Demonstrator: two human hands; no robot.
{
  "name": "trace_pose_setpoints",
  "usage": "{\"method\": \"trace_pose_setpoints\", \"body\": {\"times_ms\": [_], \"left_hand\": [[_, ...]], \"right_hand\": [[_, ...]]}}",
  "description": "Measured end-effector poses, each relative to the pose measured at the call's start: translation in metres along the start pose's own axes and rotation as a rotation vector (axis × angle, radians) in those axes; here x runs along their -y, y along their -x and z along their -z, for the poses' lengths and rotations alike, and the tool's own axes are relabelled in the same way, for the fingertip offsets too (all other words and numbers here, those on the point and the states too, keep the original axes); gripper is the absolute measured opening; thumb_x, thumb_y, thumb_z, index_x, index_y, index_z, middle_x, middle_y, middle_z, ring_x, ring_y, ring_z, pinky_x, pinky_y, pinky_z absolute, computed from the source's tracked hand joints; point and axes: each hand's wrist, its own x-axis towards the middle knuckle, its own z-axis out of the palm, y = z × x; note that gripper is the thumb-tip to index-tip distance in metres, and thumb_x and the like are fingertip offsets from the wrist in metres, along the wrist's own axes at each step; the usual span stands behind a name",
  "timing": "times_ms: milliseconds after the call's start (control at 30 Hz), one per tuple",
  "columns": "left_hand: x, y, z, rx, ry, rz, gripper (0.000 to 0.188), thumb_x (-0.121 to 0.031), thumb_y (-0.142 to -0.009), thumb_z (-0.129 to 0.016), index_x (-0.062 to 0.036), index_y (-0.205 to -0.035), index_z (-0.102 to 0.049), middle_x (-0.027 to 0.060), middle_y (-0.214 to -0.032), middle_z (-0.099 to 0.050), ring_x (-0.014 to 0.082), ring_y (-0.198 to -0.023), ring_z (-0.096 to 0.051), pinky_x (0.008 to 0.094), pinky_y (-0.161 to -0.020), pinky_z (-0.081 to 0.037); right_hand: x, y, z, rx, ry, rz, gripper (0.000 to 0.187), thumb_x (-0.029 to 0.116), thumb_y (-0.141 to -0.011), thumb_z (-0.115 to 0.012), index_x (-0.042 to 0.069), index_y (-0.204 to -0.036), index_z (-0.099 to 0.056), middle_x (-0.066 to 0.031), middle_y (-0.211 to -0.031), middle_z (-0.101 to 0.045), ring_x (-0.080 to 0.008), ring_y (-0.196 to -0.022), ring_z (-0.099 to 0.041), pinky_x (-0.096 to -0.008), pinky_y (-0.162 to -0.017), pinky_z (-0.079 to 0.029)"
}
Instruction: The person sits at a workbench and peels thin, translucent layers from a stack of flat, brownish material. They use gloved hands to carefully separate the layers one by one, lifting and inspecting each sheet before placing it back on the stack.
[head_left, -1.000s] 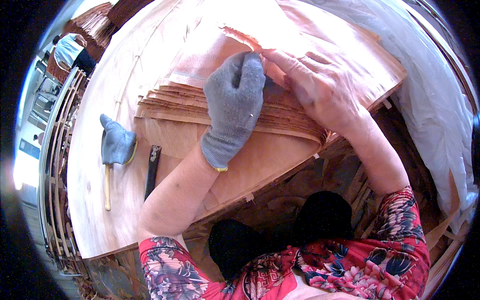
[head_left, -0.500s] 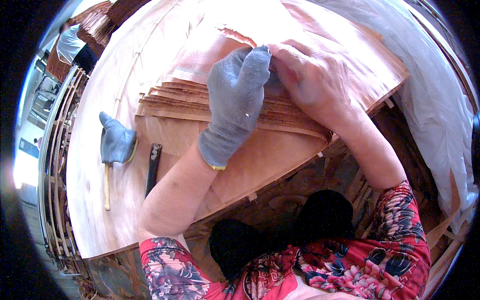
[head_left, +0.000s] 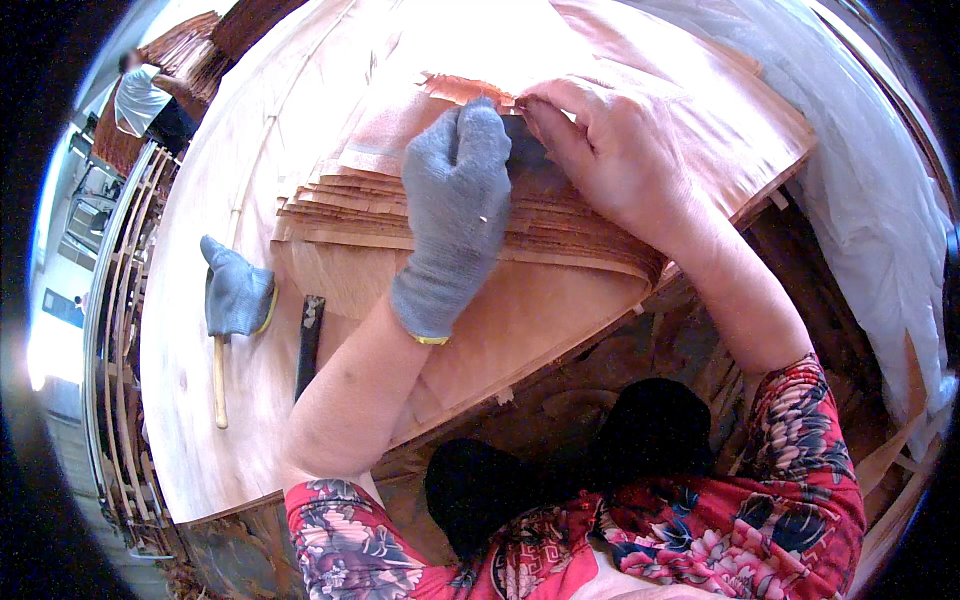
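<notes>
My left hand (head_left: 455, 215), in a grey knitted glove with a yellow cuff edge, is closed at the torn edge of a thin wood veneer sheet (head_left: 468, 90). My bare right hand (head_left: 630, 150) pinches the same ragged orange-brown edge just to the right, the fingertips of both hands close together. Between the hands shows a dark grey patch (head_left: 527, 150) that I cannot make out. Beneath them lies a fanned stack of veneer sheets (head_left: 350, 210) with rough brown edges. My left palm and the fingertips' inner sides are hidden.
An unworn grey glove (head_left: 238, 290) rests over a thin wooden stick (head_left: 220, 390) at the left. Beside my left forearm lies a black flat bar (head_left: 309, 335). White plastic sheeting (head_left: 860, 190) drapes along the right. A person (head_left: 145, 100) stands by brown veneer piles at the far left.
My left hand has shifted slightly left and turned, opening a small gap from the right hand. More of the torn veneer edge now shows above them. The distant person has moved an arm.
</notes>
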Motion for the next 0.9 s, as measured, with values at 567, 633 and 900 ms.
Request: {"method": "trace_pose_setpoints", "body": {"times_ms": [567,633,900], "left_hand": [[0.008,-0.004,0.005,0.047,-0.099,-0.139,0.015,-0.008,-0.080,-0.050,0.0004,-0.071,-0.057,0.0044,-0.061,-0.054,0.0128,-0.055,-0.047,0.0283,-0.049,-0.039],[0.005,-0.003,0.004,0.034,-0.010,-0.036,0.021,-0.013,-0.081,-0.048,0.0010,-0.067,-0.057,0.0030,-0.060,-0.054,0.0097,-0.055,-0.045,0.0272,-0.050,-0.038],[-0.001,-0.001,0.005,0.048,0.006,0.034,0.022,-0.013,-0.081,-0.048,0.0009,-0.066,-0.056,0.0015,-0.059,-0.053,0.0080,-0.054,-0.044,0.0256,-0.050,-0.037]], "right_hand": [[-0.002,-0.001,0.002,0.110,-0.065,-0.172,0.023,0.023,-0.089,-0.051,0.003,-0.086,-0.060,-0.0128,-0.061,-0.054,-0.0206,-0.053,-0.052,-0.0321,-0.054,-0.042],[-0.001,-0.003,0.004,0.118,-0.090,-0.207,0.024,0.024,-0.089,-0.051,0.002,-0.088,-0.060,-0.0136,-0.061,-0.053,-0.0193,-0.052,-0.051,-0.0317,-0.053,-0.041],[-0.003,-0.003,0.007,0.134,-0.124,-0.276,0.026,0.026,-0.088,-0.052,0.003,-0.091,-0.063,-0.0114,-0.066,-0.058,-0.0143,-0.059,-0.054,-0.0282,-0.058,-0.043]]}}
